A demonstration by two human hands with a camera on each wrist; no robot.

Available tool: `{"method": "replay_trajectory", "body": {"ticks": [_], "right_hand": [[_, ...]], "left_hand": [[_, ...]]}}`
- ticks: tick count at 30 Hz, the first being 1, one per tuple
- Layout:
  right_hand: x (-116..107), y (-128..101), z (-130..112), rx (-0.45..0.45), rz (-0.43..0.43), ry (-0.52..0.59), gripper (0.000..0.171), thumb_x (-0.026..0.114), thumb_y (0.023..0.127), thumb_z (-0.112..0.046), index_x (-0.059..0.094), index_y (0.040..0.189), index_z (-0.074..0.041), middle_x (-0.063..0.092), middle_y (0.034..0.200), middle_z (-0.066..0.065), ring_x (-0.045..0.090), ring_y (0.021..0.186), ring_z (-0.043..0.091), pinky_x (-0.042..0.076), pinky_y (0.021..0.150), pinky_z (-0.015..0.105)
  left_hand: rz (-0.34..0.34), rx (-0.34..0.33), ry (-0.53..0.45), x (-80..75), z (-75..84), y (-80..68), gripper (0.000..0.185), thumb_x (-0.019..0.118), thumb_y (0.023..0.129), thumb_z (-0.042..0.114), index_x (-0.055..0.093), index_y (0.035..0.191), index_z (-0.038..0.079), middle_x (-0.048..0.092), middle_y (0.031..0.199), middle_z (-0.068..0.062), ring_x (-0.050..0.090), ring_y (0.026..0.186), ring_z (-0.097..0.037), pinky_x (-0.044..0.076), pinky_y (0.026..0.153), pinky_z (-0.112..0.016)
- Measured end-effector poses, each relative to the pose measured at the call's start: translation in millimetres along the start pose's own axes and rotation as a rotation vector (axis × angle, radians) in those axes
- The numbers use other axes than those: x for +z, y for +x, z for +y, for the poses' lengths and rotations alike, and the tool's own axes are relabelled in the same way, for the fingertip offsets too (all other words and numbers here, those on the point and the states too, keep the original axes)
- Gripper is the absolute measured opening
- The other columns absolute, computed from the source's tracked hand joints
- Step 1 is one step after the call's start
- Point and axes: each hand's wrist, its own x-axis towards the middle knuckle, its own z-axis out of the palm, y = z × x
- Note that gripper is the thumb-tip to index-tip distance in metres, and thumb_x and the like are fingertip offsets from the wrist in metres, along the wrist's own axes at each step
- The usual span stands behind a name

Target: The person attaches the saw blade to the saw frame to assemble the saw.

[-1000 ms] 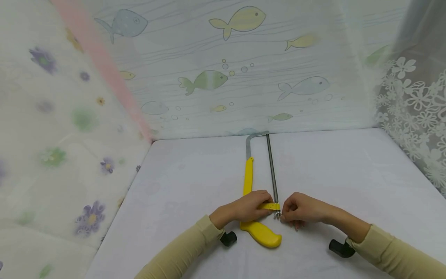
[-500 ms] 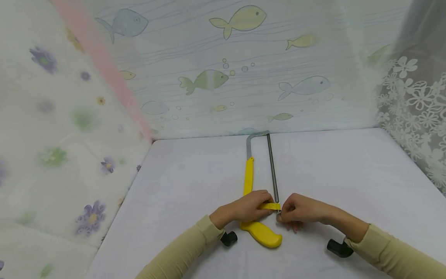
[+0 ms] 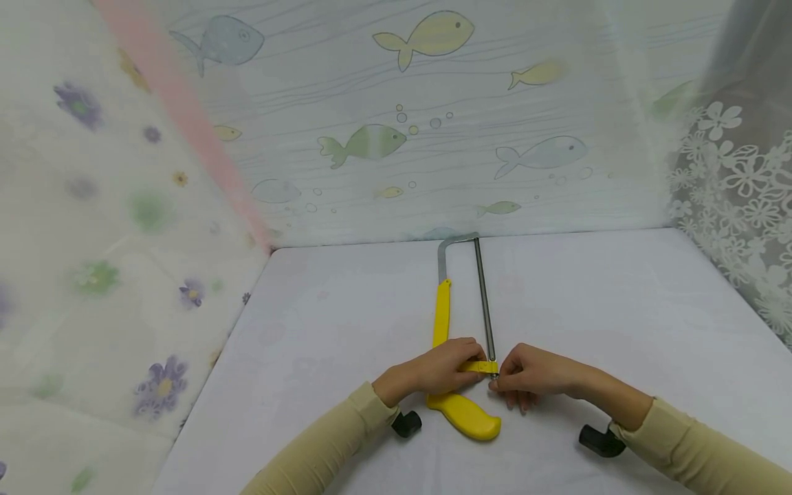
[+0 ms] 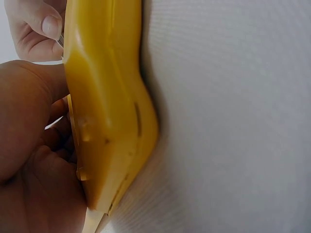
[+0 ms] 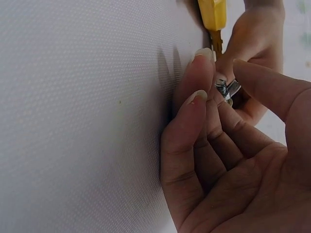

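Note:
A hacksaw [image 3: 441, 313] with a yellow frame and a silver front bow lies on the white table, its handle [image 3: 470, 418] toward me. My left hand [image 3: 439, 364] grips the frame just ahead of the handle, at the yellow cross arm [image 3: 479, 366]. In the left wrist view the yellow handle [image 4: 104, 97] covers part of the fingers. At the near end of the dark blade [image 3: 485, 299] my right hand [image 3: 541, 371] pinches a small metal wing nut [image 5: 234, 88] between thumb and index finger. A threaded bolt end [image 5: 221, 86] pokes out beside it. The other right fingers are loosely curled over the table.
The white-covered table [image 3: 619, 309] stretches out around the saw. A fish-print curtain [image 3: 433, 103] hangs along its far edge, a floral curtain [image 3: 93, 206] on the left. Black wrist camera mounts [image 3: 406, 424] sit low under both sleeves.
My right hand has moved slightly left, from beside the wing nut onto it, and its fingers have closed and shifted there. The left hand and the hacksaw have stayed in place.

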Motion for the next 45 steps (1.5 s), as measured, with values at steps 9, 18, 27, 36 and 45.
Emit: {"method": "replay_trajectory", "body": {"ticks": [9,18,27,36,45], "right_hand": [[-0.8,0.0,-0.1,0.010,0.007,-0.009,0.033,0.066,0.099,-0.023,0.072,0.076,0.000,0.068,0.067,0.010,0.057,0.054,0.015,0.044,0.049,0.024],[-1.6,-1.7,-0.1,0.017,0.001,0.008,0.031,0.066,0.100,-0.021,0.073,0.078,0.000,0.068,0.068,0.011,0.057,0.054,0.015,0.044,0.049,0.024],[-3.9,-4.7,0.5,0.001,-0.009,0.001,0.025,0.065,0.099,-0.017,0.074,0.083,-0.001,0.067,0.070,0.011,0.058,0.056,0.016,0.044,0.050,0.024],[-6.5,-5.8,2.4,-0.014,0.017,-0.014,0.018,0.067,0.098,-0.015,0.073,0.087,-0.002,0.067,0.071,0.011,0.059,0.057,0.016,0.047,0.051,0.025],[-5.4,-5.1,3.8,-0.033,0.001,-0.001,0.017,0.070,0.096,-0.016,0.073,0.086,-0.002,0.063,0.066,0.008,0.056,0.055,0.014,0.044,0.049,0.024]], "left_hand": [[0.004,0.003,0.000,0.0,0.1,0.0,0.020,0.062,0.104,0.021,0.064,0.121,0.011,0.060,0.110,0.004,0.052,0.095,-0.003,0.044,0.089,-0.014],[0.007,0.007,0.013,1.4,-2.4,0.1,0.020,0.062,0.104,0.022,0.064,0.121,0.011,0.060,0.109,0.005,0.052,0.096,-0.004,0.043,0.089,-0.014],[0.001,-0.001,-0.003,0.6,-0.8,0.2,0.020,0.062,0.104,0.022,0.064,0.120,0.011,0.060,0.110,0.005,0.051,0.095,-0.004,0.043,0.088,-0.014],[0.000,0.000,-0.009,0.6,-1.1,0.5,0.020,0.062,0.104,0.023,0.064,0.120,0.011,0.060,0.110,0.005,0.052,0.095,-0.004,0.043,0.089,-0.014],[0.001,0.001,-0.001,0.0,0.0,-0.6,0.020,0.062,0.104,0.022,0.064,0.120,0.011,0.060,0.110,0.005,0.052,0.095,-0.004,0.044,0.089,-0.014]]}}
